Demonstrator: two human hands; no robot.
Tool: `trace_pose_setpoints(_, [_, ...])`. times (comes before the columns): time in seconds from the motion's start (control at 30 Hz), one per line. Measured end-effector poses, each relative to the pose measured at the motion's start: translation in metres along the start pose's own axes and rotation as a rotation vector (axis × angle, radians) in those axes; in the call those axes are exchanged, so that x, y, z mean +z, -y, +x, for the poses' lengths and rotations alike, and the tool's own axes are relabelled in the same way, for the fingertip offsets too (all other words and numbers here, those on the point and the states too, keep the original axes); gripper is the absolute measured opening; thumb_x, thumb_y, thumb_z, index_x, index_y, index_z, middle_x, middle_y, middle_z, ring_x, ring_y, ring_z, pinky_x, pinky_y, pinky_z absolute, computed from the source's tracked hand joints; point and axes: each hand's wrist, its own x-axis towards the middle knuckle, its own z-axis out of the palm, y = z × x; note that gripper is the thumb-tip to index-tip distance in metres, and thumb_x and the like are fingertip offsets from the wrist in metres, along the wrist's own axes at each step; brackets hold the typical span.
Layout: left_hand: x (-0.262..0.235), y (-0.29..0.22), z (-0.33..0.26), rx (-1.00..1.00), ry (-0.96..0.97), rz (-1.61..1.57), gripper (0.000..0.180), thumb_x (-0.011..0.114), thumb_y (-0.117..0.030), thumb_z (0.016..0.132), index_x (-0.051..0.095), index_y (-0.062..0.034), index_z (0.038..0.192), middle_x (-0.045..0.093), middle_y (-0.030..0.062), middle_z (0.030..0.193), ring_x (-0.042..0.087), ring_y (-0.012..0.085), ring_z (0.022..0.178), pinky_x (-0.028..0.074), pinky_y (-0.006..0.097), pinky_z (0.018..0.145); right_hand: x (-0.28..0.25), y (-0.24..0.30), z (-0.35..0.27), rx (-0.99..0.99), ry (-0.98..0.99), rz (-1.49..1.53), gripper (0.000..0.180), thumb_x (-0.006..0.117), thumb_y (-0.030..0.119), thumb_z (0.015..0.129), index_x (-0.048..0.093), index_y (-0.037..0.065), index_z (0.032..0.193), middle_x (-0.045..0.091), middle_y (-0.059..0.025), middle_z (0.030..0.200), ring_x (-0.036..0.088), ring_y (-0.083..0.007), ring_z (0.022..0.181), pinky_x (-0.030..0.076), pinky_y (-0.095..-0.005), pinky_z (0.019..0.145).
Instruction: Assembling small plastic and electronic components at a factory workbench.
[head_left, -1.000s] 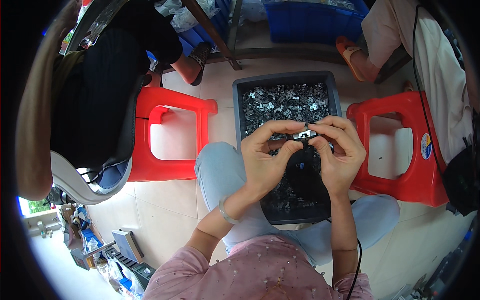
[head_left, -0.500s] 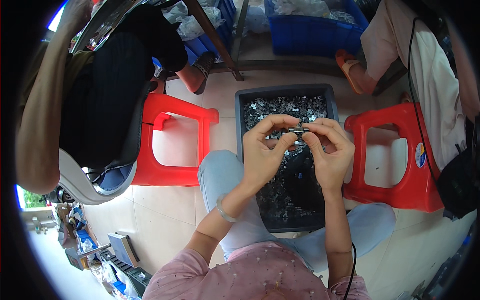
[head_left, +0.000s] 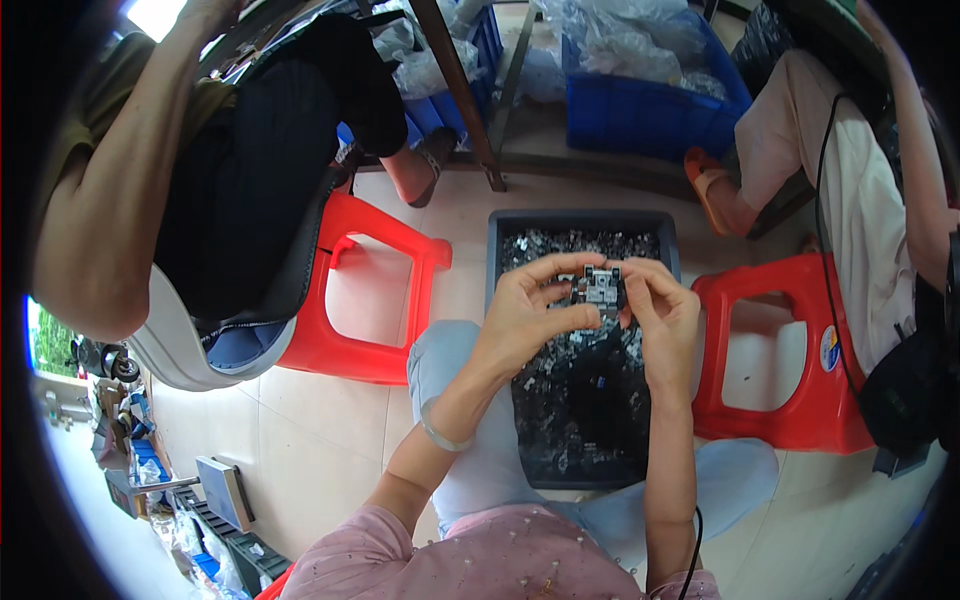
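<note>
seen in the head view: holding a small silver-and-black metal part (head_left: 603,285) over the far half of a dark grey tray (head_left: 580,218), roughly between its left and right edges. pinching the part with the left hand (head_left: 530,312), thumb at its near edge, index finger along its far edge, grip closed down to the part's width. touching its right side with the right hand (head_left: 660,315), grip likewise drawn in around it. inside the tray: heaped with small metal pieces (head_left: 530,245), silvery by the far edge, darker toward the near edge. beyond the right edge, on a red stool (head_left: 850,415): stuck with a blue-and-yellow sticker (head_left: 829,349), print too small to read.
</note>
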Motion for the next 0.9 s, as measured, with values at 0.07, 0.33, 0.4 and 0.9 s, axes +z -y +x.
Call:
trace_pose_setpoints(0.07, [-0.001,-0.005,-0.007,-0.029,-0.012,-0.027,0.053,0.070,0.009,0.072,0.054,0.0039,0.122,0.056,0.0124,0.117,0.060,0.0194,0.099,0.057,0.031,0.078,0.005,0.005,-0.004,0.024,-0.021,0.004,0.016,0.055,0.003,0.093,0.068,-0.003,0.100,0.060,-0.0064,0.099,0.052,-0.0055,0.064,0.041,-0.0177,0.053])
trace_pose_setpoints(0.33, [-0.003,-0.031,-0.002,0.099,-0.062,0.002,0.056,0.068,0.011,0.073,0.052,0.0019,0.126,0.056,0.0101,0.118,0.058,0.0166,0.104,0.053,0.030,0.086,-0.007,0.002,-0.013,0.000,-0.074,-0.020,0.018,0.055,0.007,0.093,0.067,-0.005,0.101,0.060,-0.0045,0.087,0.049,-0.0067,0.061,0.041,-0.0203,0.051])
trace_pose_setpoints(0.4, [-0.001,-0.044,0.001,0.174,-0.080,-0.012,0.054,0.067,0.011,0.075,0.051,0.0023,0.127,0.058,0.0107,0.117,0.059,0.0164,0.104,0.053,0.030,0.085,-0.005,0.006,-0.014,-0.012,-0.050,-0.004,0.018,0.055,0.006,0.093,0.067,-0.005,0.101,0.060,-0.0042,0.085,0.049,-0.0067,0.060,0.041,-0.0204,0.051])
trace_pose_setpoints(0.9, [0.012,-0.270,0.235,0.761,-0.463,0.822,0.044,0.072,-0.001,0.065,0.063,0.0053,0.108,0.068,0.0088,0.076,0.063,0.0112,0.063,0.052,0.023,0.063,-0.016,-0.006,-0.051,0.095,0.003,-0.024,0.014,0.059,0.001,0.089,0.069,-0.002,0.097,0.059,-0.0045,0.090,0.050,-0.0056,0.058,0.038,-0.0185,0.048])
